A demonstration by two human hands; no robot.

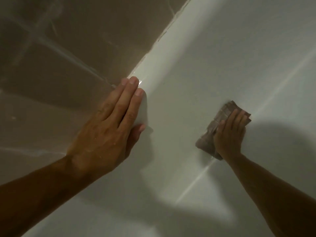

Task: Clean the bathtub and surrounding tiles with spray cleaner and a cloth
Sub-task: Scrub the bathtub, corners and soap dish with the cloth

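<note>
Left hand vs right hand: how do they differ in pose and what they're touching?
The left hand lies flat with straight fingers on the bathtub rim, beside the brown tiles; the right hand presses a folded brownish cloth against the tub's inner wall. The left hand holds nothing; the right hand covers most of the cloth. The left hand sits nearer the camera and looks larger. Both rest on the white bathtub.

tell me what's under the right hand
A folded brownish cloth lies under the right hand, pressed against the white bathtub wall. Its edges stick out above and left of the fingers. The cloth's middle and the tub surface beneath it are covered.
</note>
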